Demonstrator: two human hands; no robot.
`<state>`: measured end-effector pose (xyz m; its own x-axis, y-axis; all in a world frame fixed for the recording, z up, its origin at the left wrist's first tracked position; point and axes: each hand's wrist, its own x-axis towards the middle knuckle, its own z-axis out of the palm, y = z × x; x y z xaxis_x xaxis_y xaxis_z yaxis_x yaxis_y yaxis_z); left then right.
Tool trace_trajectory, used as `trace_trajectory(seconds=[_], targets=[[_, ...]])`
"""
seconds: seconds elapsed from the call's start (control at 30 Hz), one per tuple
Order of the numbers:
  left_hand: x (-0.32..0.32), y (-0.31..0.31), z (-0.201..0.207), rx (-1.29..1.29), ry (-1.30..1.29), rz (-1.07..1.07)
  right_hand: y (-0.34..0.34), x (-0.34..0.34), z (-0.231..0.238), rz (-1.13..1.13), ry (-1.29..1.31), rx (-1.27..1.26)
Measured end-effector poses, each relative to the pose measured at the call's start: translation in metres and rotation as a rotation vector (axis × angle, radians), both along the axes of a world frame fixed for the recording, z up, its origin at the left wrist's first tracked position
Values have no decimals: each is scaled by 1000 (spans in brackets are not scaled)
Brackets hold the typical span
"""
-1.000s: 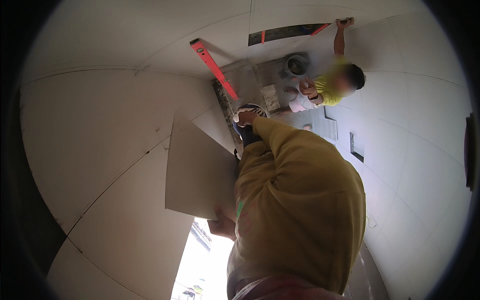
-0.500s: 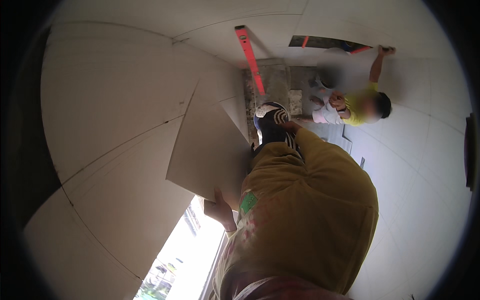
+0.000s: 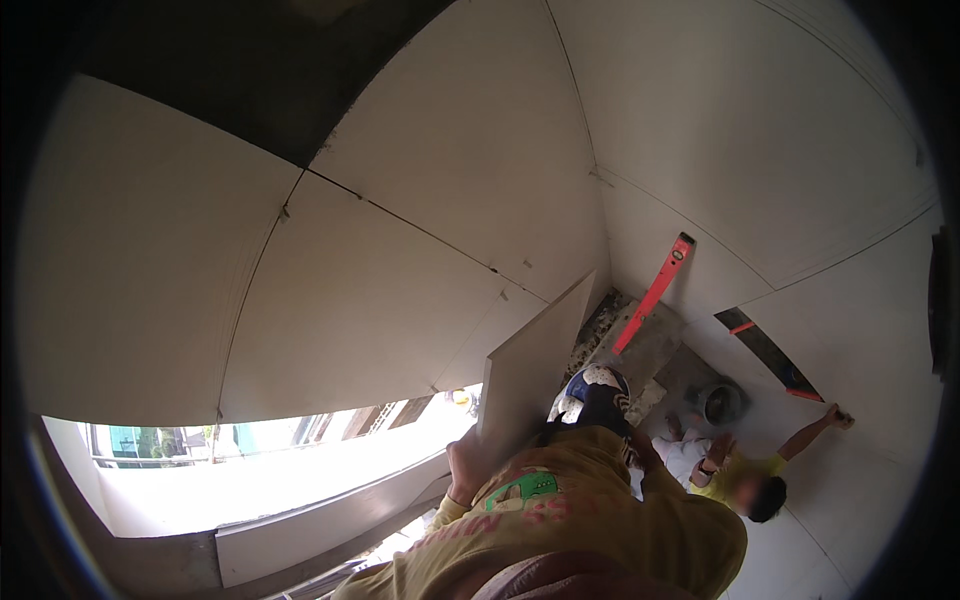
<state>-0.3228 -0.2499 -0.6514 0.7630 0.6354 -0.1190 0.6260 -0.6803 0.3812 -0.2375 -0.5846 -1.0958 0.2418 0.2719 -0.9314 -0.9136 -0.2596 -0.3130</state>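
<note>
My left hand [image 3: 463, 465] is closed on the edge of a large flat tile [image 3: 525, 365], pale grey and tilted upright in front of my body. The tile's far corner reaches close to the wall. My right hand [image 3: 645, 455] is down beside my bent leg, near the dark striped trouser leg and the shoe [image 3: 605, 378]; its fingers are mostly hidden in shadow. A red spirit level [image 3: 655, 290] leans against the wall beyond my foot.
At the right, a co-worker in a yellow shirt [image 3: 735, 475] stretches an arm to the tiled wall. A bucket [image 3: 718, 402] stands between us. A dark slot [image 3: 770, 355] opens in the wall. A bright window opening [image 3: 300, 480] and ledge lie left.
My view has swung left and up, so the wall tiles and window fill more of it. The tile now appears more edge-on, still in my left hand. The co-worker's arm remains against the wall.
</note>
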Motion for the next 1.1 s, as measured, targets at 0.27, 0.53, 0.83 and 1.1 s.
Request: trace_trajectory(seconds=[0.27,0.53,0.83,1.1], targets=[[5,5,-12,-77,-146,-23,-3,42,37,129,-63,-16],[21,-8,6,-179,-95,124,16,78,70,247,-111,86],[18,-7,-1,-165,-194,63,37,103,119,390,-142,244],[17,-3,-9,-138,-198,65,36,161,151,805,-624,18]])
